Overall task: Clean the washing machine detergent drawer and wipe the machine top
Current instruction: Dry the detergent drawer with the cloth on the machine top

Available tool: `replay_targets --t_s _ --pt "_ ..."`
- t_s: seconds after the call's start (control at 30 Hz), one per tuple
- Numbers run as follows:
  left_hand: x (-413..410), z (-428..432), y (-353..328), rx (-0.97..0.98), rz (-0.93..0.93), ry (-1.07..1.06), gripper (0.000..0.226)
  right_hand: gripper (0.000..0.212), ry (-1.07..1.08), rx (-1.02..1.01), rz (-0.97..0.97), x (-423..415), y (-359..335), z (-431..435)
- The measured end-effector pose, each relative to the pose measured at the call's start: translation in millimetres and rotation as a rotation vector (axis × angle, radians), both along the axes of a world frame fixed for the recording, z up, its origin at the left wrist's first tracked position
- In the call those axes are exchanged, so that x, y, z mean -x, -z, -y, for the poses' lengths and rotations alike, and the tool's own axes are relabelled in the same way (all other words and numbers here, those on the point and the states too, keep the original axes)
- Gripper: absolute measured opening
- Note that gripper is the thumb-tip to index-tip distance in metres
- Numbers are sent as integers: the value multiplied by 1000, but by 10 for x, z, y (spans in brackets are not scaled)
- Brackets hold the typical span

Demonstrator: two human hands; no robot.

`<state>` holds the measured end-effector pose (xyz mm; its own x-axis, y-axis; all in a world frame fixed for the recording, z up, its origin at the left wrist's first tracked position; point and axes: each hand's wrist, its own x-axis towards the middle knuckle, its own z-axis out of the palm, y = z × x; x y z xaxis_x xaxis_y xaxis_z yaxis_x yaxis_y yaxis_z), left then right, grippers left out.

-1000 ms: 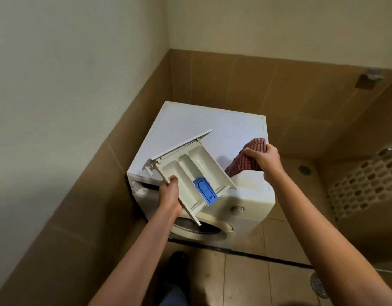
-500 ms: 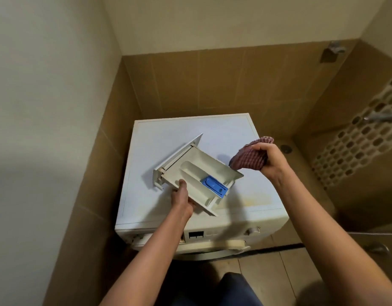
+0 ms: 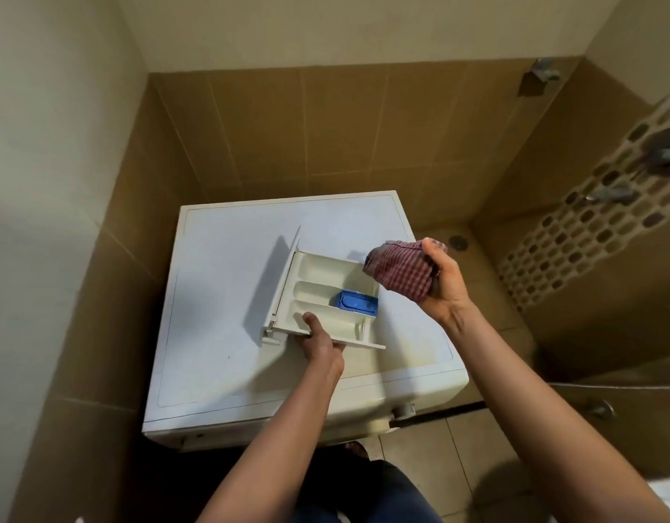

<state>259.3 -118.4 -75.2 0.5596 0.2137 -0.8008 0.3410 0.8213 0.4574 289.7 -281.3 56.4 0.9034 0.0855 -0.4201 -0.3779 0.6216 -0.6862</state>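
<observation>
So here's where I'm at: drawer [image 3: 326, 292] is out of the machine and I've got it over the top [image 3: 220, 281], front panel to my left, compartments facing up. My left hand [image 3: 320, 343] pinches the near wall, thumb inside the closest compartment and the other fingers underneath. My right hand [image 3: 445, 292] is wrapped round a bunched-up checked cloth [image 3: 399, 271], just beside the drawer's right end and not in it yet. I honestly can't tell if the drawer's far side sits on the top or hangs just above it.

Stuff I reckon could go wrong:

- I'm holding the whole drawer by one edge. Once I push the cloth in, it could twist out of my grip and smack the top, or slide off onto the tiled floor [image 3: 412, 443] and crack.
- The blue cap [image 3: 358, 300] in the middle slot looks like a clip-in piece. If the cloth snags it, it could pop out.
- The cloth is wadded pretty thick and the slots are narrow, so it may just skim the rims and miss the corners.
- Any gunk knocked loose lands on the top, so that gets wiped last.
</observation>
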Motion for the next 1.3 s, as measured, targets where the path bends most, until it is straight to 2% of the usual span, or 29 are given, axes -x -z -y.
replay_targets --t_s 0.1,0.13,0.2,0.23,0.33,0.37,0.43,0.5,0.57,0.67,0.73,0.8,0.83,0.93,1.0,1.07,1.13,1.23,1.3 --pt "-56 43 39 27 -14 3 59 49 -56 41 15 -101 18 -39" --pt "-65 38 15 15 -26 25 58 43 -56 36 12 -117 6 -61" --pt "-28 -5 -105 -36 -55 144 54 22 -37 39 7 -162 48 -86" --pt "16 -57 -177 -82 -70 253 51 21 -45 38 -1 -191 71 -91" --pt "205 -265 -456 -241 -66 706 44 63 -38 17 -83 -265 168 -110" --pt "256 -352 -551 -381 -33 857 39 72 -26 -15 -114 -287 182 -123" --pt "277 -532 -721 -867 107 1020 26 79 -16 -47 -146 -345 206 -153" --pt "183 -703 -906 -1275 266 888 16 78 -16 -29 -150 -381 219 -210" --pt "-8 -849 -990 -1484 397 743 13 72 -24 0 -137 -402 246 -290" --pt "-352 -968 -932 -1737 474 837 22 64 -63 27 -111 -384 272 -390" --pt "-530 -1013 -864 -1670 420 1086 32 49 -83 27 -99 -350 276 -434" --pt "-634 -1064 -775 -1508 366 1341 43 23 -122 91 -93 -336 272 -472" --pt "-651 -1085 -731 -1434 371 1379 52 16 -133 122 -109 -336 271 -488" --pt "-615 -1121 -655 -1299 407 1219 72 26 -66 60 -213 -372 264 -531" --pt "-562 -1111 -654 -1276 413 1107 76 26 55 -51 -266 -416 264 -531" --pt "-495 -1079 -659 -1271 434 1023 77 22 90 -49 -254 -458 225 -541" --pt "-399 -1044 -649 -1256 424 926 75 21 -4 204 -118 -477 218 -574" --pt "-295 -1023 -601 -1225 397 810 75 14 -176 732 201 -384 279 -775" --pt "-279 -1023 -567 -1198 373 774 69 35 -434 933 429 -315 475 -932"
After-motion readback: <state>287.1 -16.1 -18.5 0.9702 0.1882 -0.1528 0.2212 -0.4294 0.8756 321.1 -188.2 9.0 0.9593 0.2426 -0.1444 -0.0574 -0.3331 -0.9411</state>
